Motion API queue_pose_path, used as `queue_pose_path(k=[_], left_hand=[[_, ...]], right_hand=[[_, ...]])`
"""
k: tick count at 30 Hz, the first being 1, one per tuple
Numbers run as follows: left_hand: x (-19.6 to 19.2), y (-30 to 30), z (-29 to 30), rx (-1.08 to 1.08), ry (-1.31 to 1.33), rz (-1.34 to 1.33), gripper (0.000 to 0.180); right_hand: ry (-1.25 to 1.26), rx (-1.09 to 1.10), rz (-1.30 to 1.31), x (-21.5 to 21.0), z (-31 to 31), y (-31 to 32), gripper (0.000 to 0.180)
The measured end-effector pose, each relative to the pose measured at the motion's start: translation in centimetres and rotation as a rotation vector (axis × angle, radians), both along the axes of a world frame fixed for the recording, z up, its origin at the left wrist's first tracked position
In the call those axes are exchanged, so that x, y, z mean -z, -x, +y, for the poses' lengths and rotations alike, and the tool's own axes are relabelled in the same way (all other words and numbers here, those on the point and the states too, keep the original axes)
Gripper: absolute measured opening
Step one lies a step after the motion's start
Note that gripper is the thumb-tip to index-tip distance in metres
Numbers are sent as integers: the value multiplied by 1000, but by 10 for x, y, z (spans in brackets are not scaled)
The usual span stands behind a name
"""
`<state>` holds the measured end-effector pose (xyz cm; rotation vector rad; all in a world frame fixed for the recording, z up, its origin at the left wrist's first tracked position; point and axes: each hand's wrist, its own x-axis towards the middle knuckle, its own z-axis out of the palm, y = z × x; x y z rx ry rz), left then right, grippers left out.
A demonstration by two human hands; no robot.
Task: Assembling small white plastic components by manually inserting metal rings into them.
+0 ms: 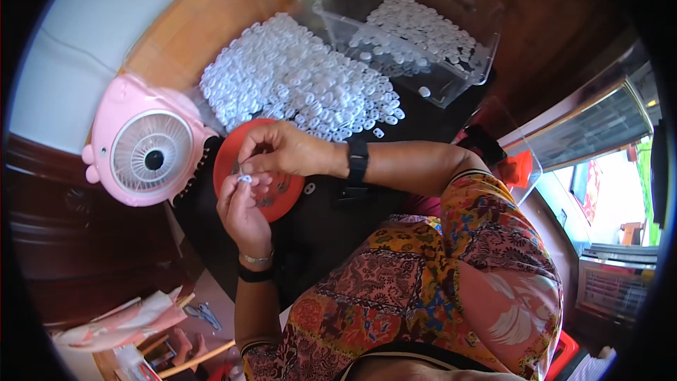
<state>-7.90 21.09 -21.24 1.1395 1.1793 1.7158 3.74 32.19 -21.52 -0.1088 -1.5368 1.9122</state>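
Observation:
My left hand [244, 213] pinches a small white oval plastic piece with two holes [245, 178] between thumb and fingers. Just above it, my right hand [293, 152] is closed in a pinch, its fingertips close to the piece; what they hold, if anything, is too small to make out. Both hands are over a round red dish [290, 206], where small greyish metal-looking bits [268, 201] lie, partly covered by my fingers. Beyond the dish spreads a big heap of similar white pieces [303, 74]. One loose white piece [309, 188] rests right of the dish.
A pink animal-shaped fan [149, 144] stands left of the dish. At the back right, a clear plastic bin [451, 88] holds more white pieces [416, 25]. The black tabletop [310, 240] lies under everything. Blue-handled scissors [206, 315] are low at the left.

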Motion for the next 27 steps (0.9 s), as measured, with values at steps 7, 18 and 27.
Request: queue_pose_path(k=[7, 18, 27], left_hand=[[3, 8, -5, -87, 5, -9, 19], [19, 67, -31, -121, 58, 7, 16], [19, 77, -37, -107, 107, 71, 19]], right_hand=[[-110, 63, -139, 9, 5, 5, 8], [32, 18, -157, 5, -13, 54, 11], [28, 13, -176, 3, -26, 64, 14]])
